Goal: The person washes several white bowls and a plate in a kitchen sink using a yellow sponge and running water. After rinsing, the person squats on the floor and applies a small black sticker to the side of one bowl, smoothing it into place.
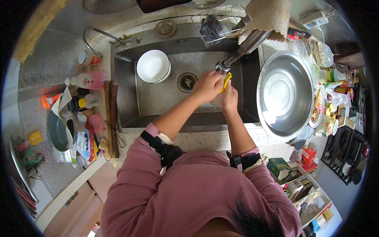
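Both of my hands meet over the right half of the stainless steel sink (160, 105), just below the faucet spout (222, 67). My right hand (230, 99) grips a thin yellow-edged item (226, 83), its thumb lying along the yellow edge. Pressed close to the same item from the other side is my left hand (208, 86), with its fingers curled and partly hidden behind the spout. A pale, rounded surface (217, 100) shows beneath the hands, too covered to name. Left of the drain (187, 82), white bowls (153, 66) are stacked in the basin.
A large metal basin (285, 97) holding water stands on the right counter. Behind the sink, a wire rack (231, 22) carries a steel wool scourer (210, 27). Bottles, such as a pink one (88, 80), and dark sticks (113, 118) crowd the left counter.
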Demonstrator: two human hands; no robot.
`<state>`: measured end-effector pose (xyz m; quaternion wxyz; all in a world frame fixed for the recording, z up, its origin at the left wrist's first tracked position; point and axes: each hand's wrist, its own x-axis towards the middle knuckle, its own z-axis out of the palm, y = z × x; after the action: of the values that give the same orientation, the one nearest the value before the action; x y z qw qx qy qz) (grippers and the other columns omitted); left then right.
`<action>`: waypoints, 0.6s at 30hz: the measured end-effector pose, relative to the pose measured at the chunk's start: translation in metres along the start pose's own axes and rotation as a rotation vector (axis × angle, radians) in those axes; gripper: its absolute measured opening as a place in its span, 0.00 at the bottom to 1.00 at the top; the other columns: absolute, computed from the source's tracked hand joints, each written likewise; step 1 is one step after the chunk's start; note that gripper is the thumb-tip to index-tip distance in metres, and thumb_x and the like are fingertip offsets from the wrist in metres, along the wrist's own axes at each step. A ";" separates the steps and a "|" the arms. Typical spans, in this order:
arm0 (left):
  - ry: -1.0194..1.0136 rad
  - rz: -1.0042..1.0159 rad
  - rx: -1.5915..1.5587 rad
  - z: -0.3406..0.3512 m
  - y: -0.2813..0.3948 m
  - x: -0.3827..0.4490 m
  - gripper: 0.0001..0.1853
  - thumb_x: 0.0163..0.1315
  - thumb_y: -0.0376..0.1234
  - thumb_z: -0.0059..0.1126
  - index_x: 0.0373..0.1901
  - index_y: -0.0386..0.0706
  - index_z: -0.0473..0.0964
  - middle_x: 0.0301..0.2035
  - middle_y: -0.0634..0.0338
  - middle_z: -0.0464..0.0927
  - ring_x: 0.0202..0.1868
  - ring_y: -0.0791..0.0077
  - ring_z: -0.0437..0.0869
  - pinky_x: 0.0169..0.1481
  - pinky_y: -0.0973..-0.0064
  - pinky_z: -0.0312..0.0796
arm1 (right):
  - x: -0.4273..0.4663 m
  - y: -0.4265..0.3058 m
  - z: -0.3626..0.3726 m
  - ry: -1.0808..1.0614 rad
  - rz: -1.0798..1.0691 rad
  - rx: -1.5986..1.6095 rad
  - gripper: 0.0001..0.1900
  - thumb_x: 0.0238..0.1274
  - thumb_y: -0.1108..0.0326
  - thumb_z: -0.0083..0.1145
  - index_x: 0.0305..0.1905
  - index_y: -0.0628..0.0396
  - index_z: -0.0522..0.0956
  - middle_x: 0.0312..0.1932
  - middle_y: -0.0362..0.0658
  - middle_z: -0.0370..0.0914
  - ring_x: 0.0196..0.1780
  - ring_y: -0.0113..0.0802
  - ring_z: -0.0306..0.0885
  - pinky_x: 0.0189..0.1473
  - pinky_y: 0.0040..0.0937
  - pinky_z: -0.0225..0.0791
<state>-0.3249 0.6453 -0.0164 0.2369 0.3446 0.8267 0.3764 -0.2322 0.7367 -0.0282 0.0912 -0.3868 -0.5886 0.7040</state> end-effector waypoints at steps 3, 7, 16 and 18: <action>-0.341 -0.283 -0.362 -0.017 -0.017 0.024 0.22 0.66 0.46 0.42 0.53 0.41 0.71 0.38 0.56 0.80 0.37 0.64 0.82 0.46 0.67 0.73 | -0.014 -0.010 -0.006 -0.072 0.080 -0.067 0.24 0.70 0.50 0.43 0.36 0.64 0.77 0.30 0.42 0.77 0.30 0.26 0.73 0.33 0.26 0.67; -0.019 -0.876 -1.482 0.004 -0.019 -0.006 0.23 0.69 0.49 0.35 0.53 0.44 0.71 0.48 0.58 0.78 0.49 0.69 0.79 0.55 0.66 0.70 | -0.016 -0.031 0.000 0.004 0.205 0.460 0.22 0.68 0.54 0.46 0.46 0.68 0.74 0.39 0.48 0.78 0.40 0.35 0.78 0.44 0.33 0.71; 0.721 0.005 -0.207 0.043 0.008 -0.017 0.18 0.59 0.33 0.52 0.51 0.36 0.68 0.47 0.42 0.72 0.51 0.50 0.73 0.56 0.61 0.63 | 0.009 -0.020 0.014 0.224 -0.036 0.218 0.23 0.67 0.54 0.46 0.35 0.68 0.78 0.28 0.45 0.79 0.29 0.33 0.77 0.32 0.33 0.68; 0.555 -0.272 -0.256 0.031 0.008 -0.010 0.16 0.58 0.33 0.54 0.45 0.35 0.70 0.43 0.43 0.74 0.47 0.50 0.75 0.52 0.60 0.65 | 0.007 -0.013 0.012 0.252 -0.079 -0.118 0.23 0.67 0.54 0.46 0.36 0.68 0.78 0.29 0.45 0.78 0.29 0.31 0.76 0.32 0.30 0.68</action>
<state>-0.2957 0.6559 -0.0275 0.0921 0.0831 0.8441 0.5217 -0.2489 0.7360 -0.0195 0.1691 -0.4534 -0.6276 0.6098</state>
